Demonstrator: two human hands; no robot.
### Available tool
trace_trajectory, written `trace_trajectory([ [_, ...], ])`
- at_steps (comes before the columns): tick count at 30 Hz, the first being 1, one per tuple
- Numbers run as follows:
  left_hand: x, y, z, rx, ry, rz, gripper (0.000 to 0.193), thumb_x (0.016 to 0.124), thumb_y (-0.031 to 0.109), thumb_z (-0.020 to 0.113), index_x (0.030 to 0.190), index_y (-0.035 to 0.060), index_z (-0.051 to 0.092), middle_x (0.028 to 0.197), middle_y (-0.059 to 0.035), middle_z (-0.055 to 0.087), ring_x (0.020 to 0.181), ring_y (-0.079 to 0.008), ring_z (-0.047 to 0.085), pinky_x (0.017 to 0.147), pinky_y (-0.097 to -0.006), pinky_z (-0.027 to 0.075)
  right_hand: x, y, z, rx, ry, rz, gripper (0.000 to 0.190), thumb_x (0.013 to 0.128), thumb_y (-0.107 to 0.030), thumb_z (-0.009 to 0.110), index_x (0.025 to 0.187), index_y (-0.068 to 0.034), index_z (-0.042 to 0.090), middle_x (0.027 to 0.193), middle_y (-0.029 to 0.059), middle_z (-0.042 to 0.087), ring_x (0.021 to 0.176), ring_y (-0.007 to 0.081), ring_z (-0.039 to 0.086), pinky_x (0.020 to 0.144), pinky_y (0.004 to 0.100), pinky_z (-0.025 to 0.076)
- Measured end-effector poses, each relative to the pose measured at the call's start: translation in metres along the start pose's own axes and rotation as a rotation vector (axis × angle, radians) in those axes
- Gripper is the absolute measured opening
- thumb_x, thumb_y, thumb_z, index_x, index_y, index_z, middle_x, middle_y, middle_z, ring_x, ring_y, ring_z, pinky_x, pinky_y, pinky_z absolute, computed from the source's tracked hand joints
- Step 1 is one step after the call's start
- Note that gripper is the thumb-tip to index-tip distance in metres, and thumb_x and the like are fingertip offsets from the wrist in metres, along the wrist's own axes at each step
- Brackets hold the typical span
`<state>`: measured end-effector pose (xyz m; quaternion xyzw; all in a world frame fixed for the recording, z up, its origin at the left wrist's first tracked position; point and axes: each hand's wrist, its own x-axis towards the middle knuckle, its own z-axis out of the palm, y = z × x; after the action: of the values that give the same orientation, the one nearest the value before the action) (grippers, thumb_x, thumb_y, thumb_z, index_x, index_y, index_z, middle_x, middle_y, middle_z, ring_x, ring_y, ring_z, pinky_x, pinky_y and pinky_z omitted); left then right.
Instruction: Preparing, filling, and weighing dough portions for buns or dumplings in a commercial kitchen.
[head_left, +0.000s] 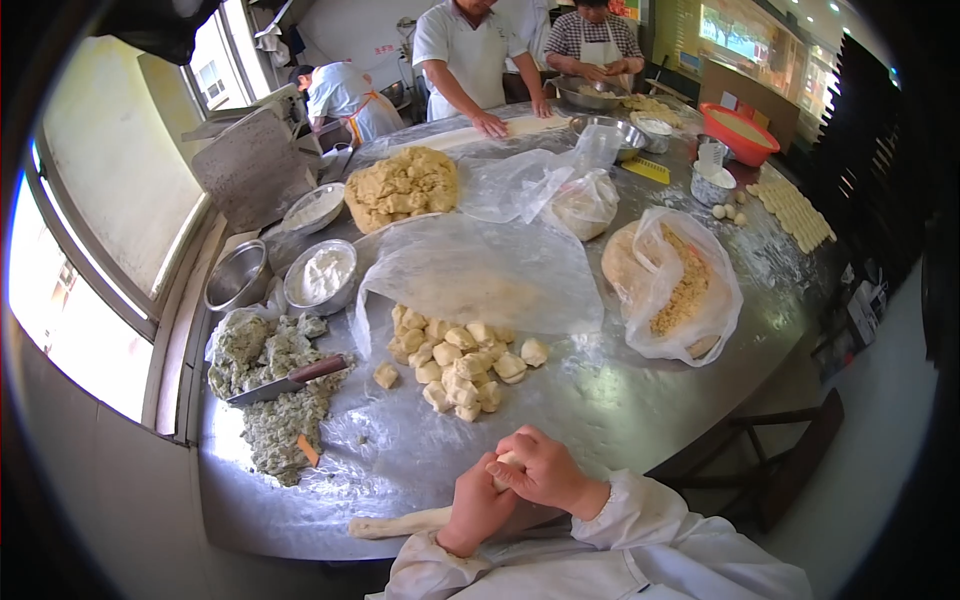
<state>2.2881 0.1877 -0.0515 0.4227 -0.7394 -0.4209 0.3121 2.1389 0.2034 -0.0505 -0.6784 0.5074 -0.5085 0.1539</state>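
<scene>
Both hands meet around a small piece of dough (510, 462) above the front edge of the steel table (600, 409). My left hand (480, 495) cups it from the left and below. From the right, my right hand (551, 469) presses on it with the thumb; the fingers hide much of the piece. Under my left wrist lies a rolled strip of dough (397, 523). Beyond the hands sits a heap of cut dough pieces (457, 360), partly under a clear plastic sheet (480, 262). At the left, a wooden-handled knife (285, 381) rests on a grey-green filling (281, 427).
An orange scraper (307, 451) lies by the filling. Metal bowls (238, 276) and a bowl of white flour (322, 276) stand at the left. A bag of crumbly filling (679, 289) is at the right, a large yellow dough mass (403, 187) farther back. Co-workers (472, 64) stand across the table.
</scene>
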Motion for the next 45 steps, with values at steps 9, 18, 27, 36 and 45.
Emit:
trace_trajectory([
  [9, 0.016, 0.005, 0.038, 0.006, -0.100, 0.026, 0.020, 0.085, 0.015, 0.068, 0.103, 0.0057, 0.065, 0.093, -0.0177, 0.070, 0.085, -0.0416, 0.068, 0.069, -0.0455, 0.054, -0.020, 0.012, -0.028, -0.059, 0.085, 0.080, 0.019, 0.090, -0.026, 0.076, 0.090, -0.009, 0.066, 0.081, 0.0088, 0.063, 0.069, 0.0297, 0.064, 0.058, 0.0393, 0.053],
  [18, 0.012, -0.014, 0.037, -0.059, -0.163, 0.047, 0.016, 0.087, 0.012, 0.069, 0.101, 0.0057, 0.069, 0.085, -0.0171, 0.070, 0.083, -0.0403, 0.069, 0.072, -0.0434, 0.055, -0.015, 0.026, -0.019, -0.070, 0.031, 0.142, 0.021, 0.089, -0.024, 0.076, 0.084, -0.009, 0.063, 0.078, 0.0094, 0.061, 0.069, 0.0315, 0.063, 0.059, 0.0411, 0.052],
  [27, 0.004, 0.001, 0.013, -0.023, -0.173, 0.083, 0.028, 0.084, 0.015, 0.079, 0.109, 0.0093, 0.068, 0.094, -0.0130, 0.069, 0.089, -0.0351, 0.068, 0.077, -0.0423, 0.055, 0.028, 0.073, -0.025, -0.268, -0.030, 0.310, 0.023, 0.090, -0.026, 0.075, 0.101, -0.007, 0.068, 0.099, 0.0138, 0.066, 0.089, 0.0349, 0.066, 0.077, 0.0436, 0.055],
  [36, -0.002, -0.031, 0.009, -0.010, 0.120, 0.156, 0.096, 0.083, 0.005, 0.072, 0.157, -0.0001, 0.011, 0.145, -0.0352, 0.040, 0.128, -0.0444, 0.051, 0.097, -0.0474, 0.052, -0.007, -0.006, 0.003, 0.092, -0.365, 0.168, 0.035, 0.097, -0.032, 0.068, 0.115, -0.002, 0.063, 0.105, 0.0177, 0.065, 0.096, 0.0370, 0.066, 0.081, 0.0428, 0.054],
  [45, -0.017, -0.022, -0.003, -0.007, 0.005, 0.089, 0.050, 0.083, 0.015, 0.073, 0.129, 0.0075, 0.055, 0.115, -0.0189, 0.067, 0.103, -0.0412, 0.066, 0.085, -0.0449, 0.055, -0.004, -0.013, 0.004, 0.026, -0.058, 0.100, 0.024, 0.095, -0.027, 0.071, 0.097, -0.005, 0.061, 0.086, 0.0117, 0.063, 0.075, 0.0332, 0.064, 0.064, 0.0397, 0.053],
])
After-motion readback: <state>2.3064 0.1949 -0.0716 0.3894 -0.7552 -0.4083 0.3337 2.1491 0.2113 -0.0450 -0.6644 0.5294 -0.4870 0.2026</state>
